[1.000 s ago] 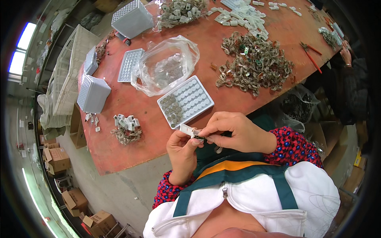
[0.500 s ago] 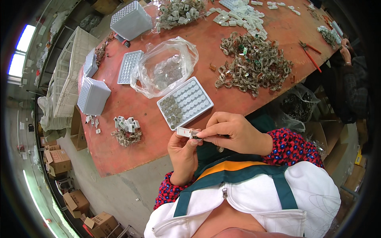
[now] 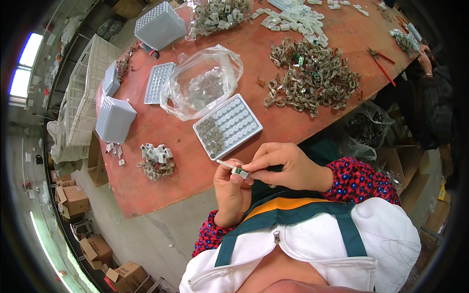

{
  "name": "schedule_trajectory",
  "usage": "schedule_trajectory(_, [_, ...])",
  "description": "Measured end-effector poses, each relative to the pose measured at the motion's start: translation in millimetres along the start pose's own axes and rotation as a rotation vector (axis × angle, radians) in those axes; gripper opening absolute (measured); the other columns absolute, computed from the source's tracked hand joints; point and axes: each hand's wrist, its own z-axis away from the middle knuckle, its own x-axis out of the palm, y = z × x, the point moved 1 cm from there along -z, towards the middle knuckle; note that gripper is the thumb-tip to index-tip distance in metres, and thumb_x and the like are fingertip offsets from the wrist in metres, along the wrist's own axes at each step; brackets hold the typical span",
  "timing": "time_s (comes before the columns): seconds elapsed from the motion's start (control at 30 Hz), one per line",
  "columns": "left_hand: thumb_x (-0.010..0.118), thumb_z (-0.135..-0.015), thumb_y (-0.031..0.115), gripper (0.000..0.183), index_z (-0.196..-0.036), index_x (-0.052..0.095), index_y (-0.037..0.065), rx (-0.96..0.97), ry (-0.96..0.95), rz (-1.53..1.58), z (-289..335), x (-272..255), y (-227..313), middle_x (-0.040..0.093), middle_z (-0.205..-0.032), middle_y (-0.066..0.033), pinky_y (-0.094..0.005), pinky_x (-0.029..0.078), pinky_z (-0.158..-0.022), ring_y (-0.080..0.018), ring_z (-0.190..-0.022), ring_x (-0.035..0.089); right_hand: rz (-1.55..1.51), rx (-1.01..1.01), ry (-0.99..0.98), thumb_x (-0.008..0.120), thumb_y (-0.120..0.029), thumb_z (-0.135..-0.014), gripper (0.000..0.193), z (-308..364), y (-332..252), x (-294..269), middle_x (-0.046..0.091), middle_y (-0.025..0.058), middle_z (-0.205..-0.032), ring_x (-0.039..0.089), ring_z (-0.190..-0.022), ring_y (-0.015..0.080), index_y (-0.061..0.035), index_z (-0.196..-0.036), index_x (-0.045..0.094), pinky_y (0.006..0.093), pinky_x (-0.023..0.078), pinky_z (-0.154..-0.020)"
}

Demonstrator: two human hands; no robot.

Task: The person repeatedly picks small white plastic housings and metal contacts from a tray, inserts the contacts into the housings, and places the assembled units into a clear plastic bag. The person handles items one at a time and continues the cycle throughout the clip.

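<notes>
Just beyond the apron, my left hand [image 3: 230, 193] pinches a small white plastic case [image 3: 241, 174], with a bit of green circuit board showing in it. A flat white flap [image 3: 224, 164] sticks out from between the left fingers, seemingly part of the same case. My right hand [image 3: 289, 168] closes its thumb and forefinger on the case's right end. Any small part between those fingertips is hidden. Right beyond both hands lies a pale tray [image 3: 249, 141] with round pockets, its left part filled with grey discs [image 3: 210, 134].
On the red table [image 3: 195, 168] are a clear plastic bag [image 3: 229, 61], a heap of wired boards [image 3: 312, 78], a wire bundle with white cases [image 3: 157, 161], stacked trays [image 3: 116, 117], loose white cases [image 3: 293, 22] and red-handled pliers [image 3: 383, 68]. Another person's hand [image 3: 425, 63] is at far right.
The white case has been turned between my fingers, so its green board now faces up and the flap is seen nearly edge-on. Both hands have shifted slightly right.
</notes>
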Motion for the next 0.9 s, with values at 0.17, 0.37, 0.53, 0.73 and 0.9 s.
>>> schedule_trajectory(0.17, [0.076,-0.093,0.017,0.035,-0.120,0.064,-0.001,-0.065,0.084,-0.033,3.8,-3.8,-1.2,0.070,-0.095,-0.0063,-0.0269,0.058,-0.069,-0.0141,-0.076,0.067,-0.154,0.169,-0.016,0.073,-0.006,-0.092,0.018,-3.1,2.2,-3.5,0.070,0.0063,-0.094,0.065,-0.085,0.0122,-0.0012,-0.109,0.076,0.0269,0.052,-0.075])
schedule_trajectory(0.37, [0.076,-0.093,0.016,0.035,-0.121,0.065,-0.002,-0.023,0.057,-0.109,4.2,-8.1,-3.8,0.071,-0.097,-0.0076,-0.0267,0.058,-0.068,-0.0145,-0.076,0.068,-0.137,0.147,0.029,0.072,-0.007,-0.092,0.016,-1.2,3.4,1.5,0.070,0.0067,-0.094,0.066,-0.084,0.0133,-0.0011,-0.106,0.076,0.0274,0.051,-0.072])
schedule_trajectory(0.53, [0.071,-0.097,0.023,0.041,-0.127,0.060,-0.002,0.008,0.024,-0.154,2.7,-7.7,-2.3,0.070,-0.103,-0.0081,-0.0273,0.058,-0.077,-0.0146,-0.085,0.068,0.092,-0.094,0.010,0.072,-0.003,-0.091,0.021,-1.9,2.7,1.7,0.068,0.0075,-0.098,0.067,-0.083,0.0155,-0.0030,-0.112,0.075,0.0272,0.054,-0.071])
schedule_trajectory(0.73, [0.062,-0.102,0.012,0.033,-0.131,0.058,-0.004,-0.092,0.154,-0.054,2.3,5.3,2.2,0.069,-0.120,-0.0156,-0.0316,0.058,-0.089,-0.0196,-0.102,0.069,0.406,-0.317,0.076,0.072,-0.005,-0.089,0.023,-0.6,1.0,4.0,0.068,0.0087,-0.099,0.069,-0.089,0.0252,-0.0049,-0.112,0.073,0.0328,0.057,-0.077])
schedule_trajectory(0.9, [0.059,-0.103,0.005,0.035,-0.135,0.055,-0.008,-0.012,0.113,-0.331,2.5,10.8,13.3,0.065,-0.130,-0.0224,-0.0342,0.058,-0.093,-0.0226,-0.109,0.068,0.382,-0.233,0.113,0.075,-0.007,-0.087,0.019,-2.3,-0.1,0.7,0.067,0.0083,-0.097,0.068,-0.082,0.0249,-0.0044,-0.105,0.072,0.0343,0.056,-0.070])
